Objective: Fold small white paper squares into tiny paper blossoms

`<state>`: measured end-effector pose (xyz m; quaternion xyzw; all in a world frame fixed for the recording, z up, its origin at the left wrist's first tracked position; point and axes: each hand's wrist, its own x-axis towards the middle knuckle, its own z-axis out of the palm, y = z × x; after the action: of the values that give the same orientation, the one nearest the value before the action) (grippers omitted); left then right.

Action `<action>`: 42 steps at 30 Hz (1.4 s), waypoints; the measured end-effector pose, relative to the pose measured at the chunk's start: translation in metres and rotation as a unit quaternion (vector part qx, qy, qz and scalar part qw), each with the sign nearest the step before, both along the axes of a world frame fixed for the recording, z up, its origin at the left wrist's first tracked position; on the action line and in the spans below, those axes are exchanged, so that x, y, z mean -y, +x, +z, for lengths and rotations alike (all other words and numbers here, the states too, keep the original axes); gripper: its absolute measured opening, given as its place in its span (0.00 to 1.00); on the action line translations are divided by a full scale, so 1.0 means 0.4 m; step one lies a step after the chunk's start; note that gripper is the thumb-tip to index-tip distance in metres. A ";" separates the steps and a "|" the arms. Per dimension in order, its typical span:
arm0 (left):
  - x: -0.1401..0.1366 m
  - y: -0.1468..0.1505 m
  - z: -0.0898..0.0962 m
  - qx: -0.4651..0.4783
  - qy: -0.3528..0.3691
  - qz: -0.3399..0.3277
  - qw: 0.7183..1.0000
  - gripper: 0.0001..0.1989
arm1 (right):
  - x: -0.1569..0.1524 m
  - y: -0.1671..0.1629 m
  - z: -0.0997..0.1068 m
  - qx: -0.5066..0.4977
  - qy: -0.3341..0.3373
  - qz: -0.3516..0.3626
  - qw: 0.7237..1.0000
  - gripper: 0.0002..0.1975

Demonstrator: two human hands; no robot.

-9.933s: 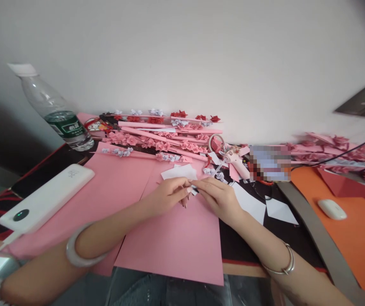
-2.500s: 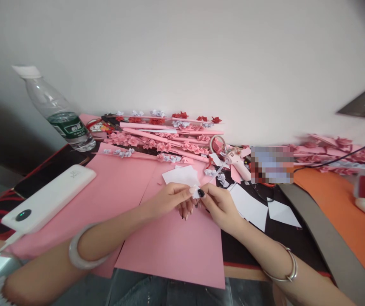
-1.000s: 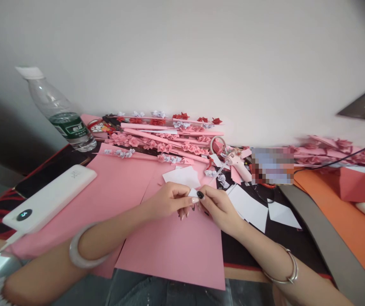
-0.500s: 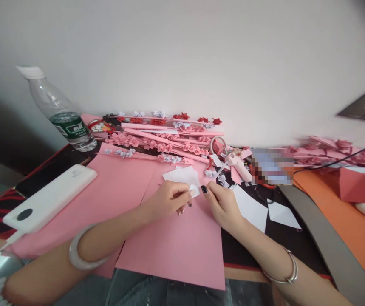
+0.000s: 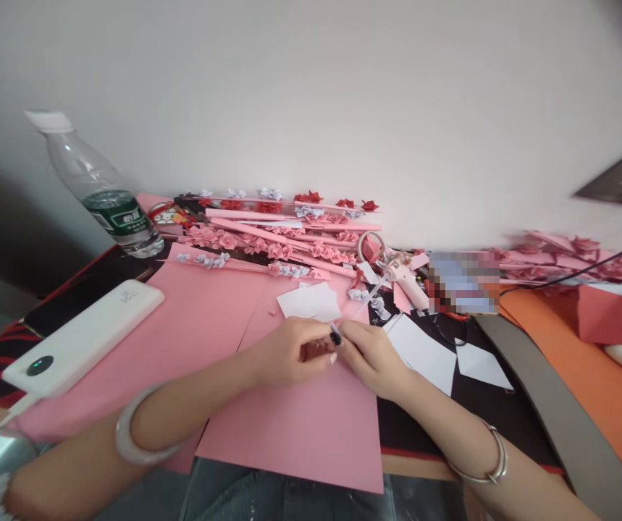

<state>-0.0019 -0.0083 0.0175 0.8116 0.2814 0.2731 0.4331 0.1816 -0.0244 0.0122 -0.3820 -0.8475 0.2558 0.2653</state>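
Note:
My left hand and my right hand meet above a large pink paper sheet. Their fingertips pinch together on a small piece of white paper, most of which is hidden by the fingers. The dark-nailed right thumb presses against it from the right side. Just behind the hands lie larger white paper pieces. To the right of my right hand, more white sheets rest on the dark mat.
Pink paper stems with folded flowers are piled along the wall. A glue gun and a tape roll sit behind my right hand. A water bottle and white power bank stand left; orange paper lies right.
My hands have come together, the right moving left to meet the left. The small white paper, which showed in my left fingers, is now mostly covered by both hands' fingers.

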 end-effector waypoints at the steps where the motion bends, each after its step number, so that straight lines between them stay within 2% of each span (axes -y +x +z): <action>1: -0.002 0.000 0.000 0.004 -0.018 0.008 1.000 0.04 | -0.001 0.001 0.000 -0.006 -0.002 -0.011 1.000 0.10; 4: -0.011 -0.003 -0.005 0.028 -0.076 0.051 0.995 0.08 | -0.001 0.004 0.000 -0.035 -0.012 -0.041 0.998 0.11; 7: -0.019 -0.006 -0.012 0.058 -0.116 0.090 0.987 0.09 | 0.001 0.004 0.004 -0.054 -0.029 -0.041 0.997 0.12; 10: -0.020 -0.007 -0.015 0.080 -0.130 0.072 0.986 0.09 | 0.002 0.002 0.007 -0.058 -0.041 -0.031 0.997 0.12; 13: -0.016 -0.006 -0.015 0.084 -0.127 0.048 0.987 0.11 | 0.003 0.000 0.007 -0.054 -0.026 -0.044 0.997 0.11; 16: -0.011 -0.006 -0.012 0.076 -0.119 0.075 0.987 0.13 | 0.006 -0.003 0.003 -0.067 0.014 -0.114 0.991 0.04; 18: -0.007 -0.005 -0.011 0.071 -0.107 0.101 0.986 0.13 | 0.009 -0.005 0.000 -0.076 0.033 -0.141 0.986 0.07; 20: -0.004 -0.004 -0.011 0.059 -0.093 0.120 0.987 0.12 | 0.012 -0.007 -0.003 -0.072 0.048 -0.141 0.986 0.12; 28: 0.001 0.000 -0.014 0.049 -0.065 0.136 0.987 0.11 | 0.009 -0.010 -0.006 -0.074 0.097 -0.118 0.985 0.16; 42: 0.000 0.000 -0.013 0.066 -0.075 0.139 0.985 0.11 | 0.004 -0.008 0.001 -0.094 0.064 -0.115 0.987 0.19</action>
<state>-0.0018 -0.0081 0.0121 0.7102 0.3819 0.3618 0.4679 0.1783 -0.0262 0.0125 -0.4332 -0.7839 0.2038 0.3953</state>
